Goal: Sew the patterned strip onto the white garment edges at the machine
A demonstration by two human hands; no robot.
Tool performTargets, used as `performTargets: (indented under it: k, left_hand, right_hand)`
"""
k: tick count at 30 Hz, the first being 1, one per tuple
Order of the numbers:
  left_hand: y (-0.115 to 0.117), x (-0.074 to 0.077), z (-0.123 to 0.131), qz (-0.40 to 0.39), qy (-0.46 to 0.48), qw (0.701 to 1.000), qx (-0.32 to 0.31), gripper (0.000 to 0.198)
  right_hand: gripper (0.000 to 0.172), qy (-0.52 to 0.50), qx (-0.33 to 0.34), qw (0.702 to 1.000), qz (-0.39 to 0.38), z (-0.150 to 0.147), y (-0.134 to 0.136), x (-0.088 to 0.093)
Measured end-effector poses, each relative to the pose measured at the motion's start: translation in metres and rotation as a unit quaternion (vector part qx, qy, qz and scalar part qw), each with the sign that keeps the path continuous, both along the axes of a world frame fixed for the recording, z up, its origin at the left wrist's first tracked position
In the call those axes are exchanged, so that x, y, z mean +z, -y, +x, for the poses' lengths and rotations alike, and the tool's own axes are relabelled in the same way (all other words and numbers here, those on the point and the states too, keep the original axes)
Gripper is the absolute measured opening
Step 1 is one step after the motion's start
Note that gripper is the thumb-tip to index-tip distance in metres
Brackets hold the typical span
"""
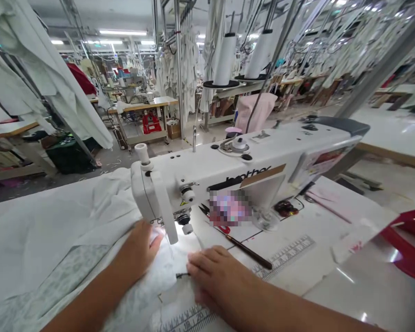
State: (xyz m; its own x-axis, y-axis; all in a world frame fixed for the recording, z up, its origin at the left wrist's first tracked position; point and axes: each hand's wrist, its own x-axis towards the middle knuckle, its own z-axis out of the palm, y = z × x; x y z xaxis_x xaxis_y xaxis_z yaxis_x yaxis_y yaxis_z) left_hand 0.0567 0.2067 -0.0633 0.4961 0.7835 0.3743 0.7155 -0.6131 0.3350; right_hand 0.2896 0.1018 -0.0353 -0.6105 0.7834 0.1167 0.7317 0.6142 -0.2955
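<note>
My left hand (138,251) grips a fold of white fabric (159,272) right beside the presser foot of a white Brother sewing machine (207,170). The needle area is partly hidden behind the machine's lit head and the cloth. My right hand (210,272) lies on the same fabric, fingers together, with a small black tool (181,275) poking out by its fingertips. A thin dark stick (249,251) rests just beyond that hand. A printed measuring scale (283,258) runs along the white table top.
Two white thread cones (225,60) stand on stands behind the machine. A red plastic chair (406,244) edges the right side. Pale garments (44,69) hang overhead at left, and rows of sewing tables stretch into the distance. A pixelated patch (230,207) covers something by the machine.
</note>
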Motion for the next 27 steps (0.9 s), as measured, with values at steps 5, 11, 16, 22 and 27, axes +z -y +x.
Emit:
performTargets:
  k: [5, 11, 16, 22, 27]
  left_hand:
    - [0.035, 0.007, -0.008, -0.005, 0.002, 1.000, 0.011, 0.026]
    - [0.058, 0.000, -0.008, 0.039, -0.024, 0.998, -0.040, 0.025]
    - [0.059, -0.004, -0.007, 0.052, -0.020, 0.998, -0.040, 0.023]
    - [0.060, -0.002, -0.008, 0.053, -0.024, 0.997, -0.040, 0.025]
    - [0.059, 0.000, -0.008, 0.052, -0.032, 0.997, -0.045, 0.024]
  right_hand:
    - [0.033, 0.062, -0.181, 0.979, 0.065, 0.065, -0.040, 0.017]
    - [0.040, 0.109, -0.266, 0.955, 0.078, 0.116, -0.070, 0.013]
    - [0.045, 0.122, -0.275, 0.949, 0.089, 0.110, -0.076, 0.011]
    - [0.044, 0.131, -0.252, 0.953, 0.108, 0.113, -0.072, 0.004]
    - [0.037, 0.151, -0.245, 0.950, 0.125, 0.115, -0.069, -0.001]
